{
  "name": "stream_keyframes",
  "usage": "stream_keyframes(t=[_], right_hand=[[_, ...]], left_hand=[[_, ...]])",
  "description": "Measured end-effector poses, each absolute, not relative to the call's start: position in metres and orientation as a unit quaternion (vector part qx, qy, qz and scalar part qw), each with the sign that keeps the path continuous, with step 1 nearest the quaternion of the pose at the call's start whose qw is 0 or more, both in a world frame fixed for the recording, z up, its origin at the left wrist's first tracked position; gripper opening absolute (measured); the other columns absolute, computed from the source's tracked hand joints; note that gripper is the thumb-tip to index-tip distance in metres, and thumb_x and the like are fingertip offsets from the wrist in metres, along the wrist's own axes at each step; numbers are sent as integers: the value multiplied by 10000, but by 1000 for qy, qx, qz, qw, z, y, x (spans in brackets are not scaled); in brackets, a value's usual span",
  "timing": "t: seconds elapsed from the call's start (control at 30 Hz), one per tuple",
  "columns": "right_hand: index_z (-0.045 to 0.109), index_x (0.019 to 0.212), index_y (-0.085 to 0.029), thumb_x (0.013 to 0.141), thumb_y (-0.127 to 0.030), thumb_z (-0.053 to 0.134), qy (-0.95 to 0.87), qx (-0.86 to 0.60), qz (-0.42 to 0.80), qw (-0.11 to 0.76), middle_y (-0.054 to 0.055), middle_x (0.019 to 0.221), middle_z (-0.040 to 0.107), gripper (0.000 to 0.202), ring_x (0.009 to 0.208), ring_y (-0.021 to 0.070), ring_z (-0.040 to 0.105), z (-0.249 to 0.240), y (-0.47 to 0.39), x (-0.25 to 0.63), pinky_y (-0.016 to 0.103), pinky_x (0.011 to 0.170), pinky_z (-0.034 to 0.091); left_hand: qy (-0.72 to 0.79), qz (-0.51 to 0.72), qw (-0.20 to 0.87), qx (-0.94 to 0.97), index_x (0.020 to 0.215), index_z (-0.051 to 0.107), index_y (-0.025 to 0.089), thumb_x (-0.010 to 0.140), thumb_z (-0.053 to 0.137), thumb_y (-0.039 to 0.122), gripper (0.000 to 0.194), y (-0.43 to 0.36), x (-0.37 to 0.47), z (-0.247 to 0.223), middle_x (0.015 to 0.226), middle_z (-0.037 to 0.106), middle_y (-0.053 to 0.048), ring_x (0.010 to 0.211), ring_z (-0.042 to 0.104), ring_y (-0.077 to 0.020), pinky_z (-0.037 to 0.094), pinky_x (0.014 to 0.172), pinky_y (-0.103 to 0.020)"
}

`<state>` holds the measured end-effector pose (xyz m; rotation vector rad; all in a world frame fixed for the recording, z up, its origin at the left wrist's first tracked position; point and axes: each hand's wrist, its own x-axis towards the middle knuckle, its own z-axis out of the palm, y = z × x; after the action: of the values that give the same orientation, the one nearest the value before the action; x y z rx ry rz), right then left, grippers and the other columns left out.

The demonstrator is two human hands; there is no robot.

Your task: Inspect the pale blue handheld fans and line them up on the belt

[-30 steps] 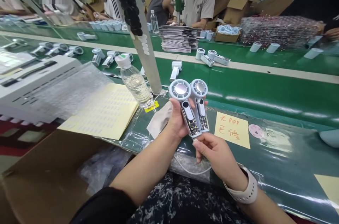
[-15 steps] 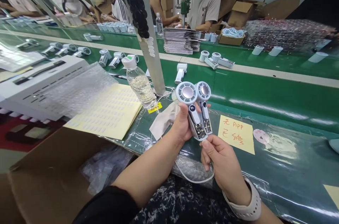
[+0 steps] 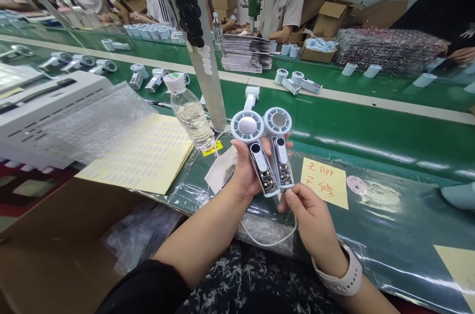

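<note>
My left hand (image 3: 247,168) is closed around two light-blue handheld fans, held side by side with their round heads up. The left fan (image 3: 264,168) and the right fan (image 3: 282,160) both show bare circuit boards in their open handles. At the bottom end of the right fan, my right hand (image 3: 309,212) pinches the end of a white cable (image 3: 272,244). Fingers cover the plug, so whether it sits in the fan cannot be made out. The cable loops below both hands.
A water bottle (image 3: 191,113) stands left of the hands, beside yellow sticker sheets (image 3: 148,156) and a white machine (image 3: 55,116). A handwritten yellow note (image 3: 326,183) lies to the right. More fans (image 3: 137,76) rest on the green conveyor (image 3: 352,128). Co-workers sit opposite.
The two fans have spread apart and turned more face-on. My right hand with the cable end has moved from the left fan's base to the right fan's base. The view has shifted slightly.
</note>
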<state>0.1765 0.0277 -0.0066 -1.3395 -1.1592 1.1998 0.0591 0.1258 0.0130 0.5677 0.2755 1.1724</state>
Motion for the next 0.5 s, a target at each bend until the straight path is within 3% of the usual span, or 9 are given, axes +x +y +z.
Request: stream_keyframes(t=[0.23,0.37,0.5], right_hand=[[520,672,-217,898,-540,610,-390,-517,557,519,-53,477,505,404,482,136,504,-16,29,175,274,558,393],[588,727,-211,920,-519,583,-446,-521,526,502,-2,652,598,363,655,166,549,-15,28,181,299,668,424],[592,716,-219,926,-492,557,-492,-528,442,533,50,872,652,346,870,221,588,-11,33,195,363,816,451]], left_hand=[[124,566,737,348,616,617,171,531,682,833,671,122,61,9,1005,697,-88,993,669,-271,565,778,-356],[104,548,759,337,678,652,176,565,684,815,649,122,61,8,1004,701,-83,969,677,-261,563,704,-326],[118,556,767,298,784,683,185,631,691,769,603,124,62,10,1080,696,-72,1035,664,-254,564,780,-329]])
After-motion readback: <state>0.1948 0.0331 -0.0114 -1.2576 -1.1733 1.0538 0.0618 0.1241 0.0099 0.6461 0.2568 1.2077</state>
